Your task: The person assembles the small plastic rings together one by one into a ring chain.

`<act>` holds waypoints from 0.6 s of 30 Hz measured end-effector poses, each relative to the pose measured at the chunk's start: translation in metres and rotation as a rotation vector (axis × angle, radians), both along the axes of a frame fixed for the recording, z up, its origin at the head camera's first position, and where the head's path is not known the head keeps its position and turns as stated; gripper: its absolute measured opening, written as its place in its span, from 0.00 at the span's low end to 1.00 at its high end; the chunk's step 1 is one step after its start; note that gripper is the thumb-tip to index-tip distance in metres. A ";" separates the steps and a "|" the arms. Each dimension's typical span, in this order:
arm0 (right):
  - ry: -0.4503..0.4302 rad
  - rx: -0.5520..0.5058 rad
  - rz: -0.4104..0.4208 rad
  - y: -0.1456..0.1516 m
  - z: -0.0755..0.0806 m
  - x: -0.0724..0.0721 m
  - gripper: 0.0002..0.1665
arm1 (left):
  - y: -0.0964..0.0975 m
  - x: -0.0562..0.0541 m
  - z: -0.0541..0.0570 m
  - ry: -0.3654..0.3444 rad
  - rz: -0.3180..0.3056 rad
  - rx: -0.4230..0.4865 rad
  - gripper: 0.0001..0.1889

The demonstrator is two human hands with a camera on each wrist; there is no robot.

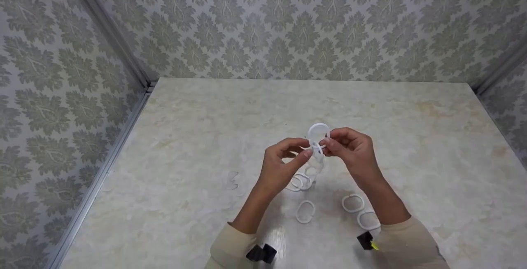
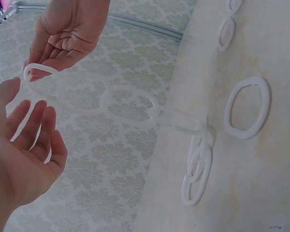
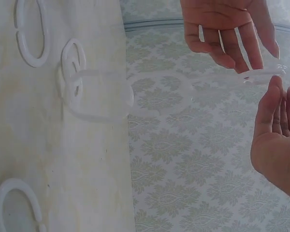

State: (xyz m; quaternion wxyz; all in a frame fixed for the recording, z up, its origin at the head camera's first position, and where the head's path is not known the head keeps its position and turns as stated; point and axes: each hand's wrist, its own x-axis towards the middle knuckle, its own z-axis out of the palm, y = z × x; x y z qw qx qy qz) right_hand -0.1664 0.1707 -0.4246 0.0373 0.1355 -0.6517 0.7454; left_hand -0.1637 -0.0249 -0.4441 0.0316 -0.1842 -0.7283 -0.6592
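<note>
White oval plastic rings are joined in a chain that hangs between the two hands down to the table. My right hand (image 1: 355, 153) pinches the top ring (image 1: 319, 130) between thumb and fingertips. Close by on the left, my left hand (image 1: 284, 160) has its thumb and fingers spread apart, fingertips right at the upper rings. In the left wrist view, blurred hanging links (image 2: 130, 104) lead from the pinched ring (image 2: 41, 66) to the lower links (image 2: 199, 169) on the tabletop. The right wrist view also shows the right fingertips (image 3: 276, 82) at the ring's end.
Loose white rings lie near the forearms: one ring (image 1: 305, 212) in the middle, another ring (image 1: 353, 203) and a third ring (image 1: 368, 220) by the right sleeve. A small clear piece (image 1: 233, 180) lies left on the marbled table (image 1: 185, 137). Patterned walls enclose the table's back and sides.
</note>
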 end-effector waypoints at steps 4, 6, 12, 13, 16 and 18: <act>-0.017 0.018 -0.004 -0.004 0.002 0.000 0.10 | 0.002 -0.001 0.004 0.042 -0.004 0.016 0.10; -0.035 0.028 -0.011 -0.005 0.003 0.000 0.09 | 0.003 -0.001 0.004 0.050 -0.005 0.025 0.09; -0.078 0.047 -0.028 -0.008 0.004 0.001 0.08 | 0.004 -0.002 0.004 0.064 0.017 0.052 0.08; -0.077 0.051 -0.025 -0.008 0.004 0.000 0.07 | 0.004 -0.002 0.004 0.065 0.022 0.055 0.08; -0.071 0.061 -0.011 -0.008 0.002 0.000 0.06 | 0.005 -0.002 0.004 0.066 0.033 0.061 0.08; -0.066 0.059 0.001 -0.008 0.001 0.000 0.07 | 0.005 -0.002 0.004 0.063 0.033 0.065 0.08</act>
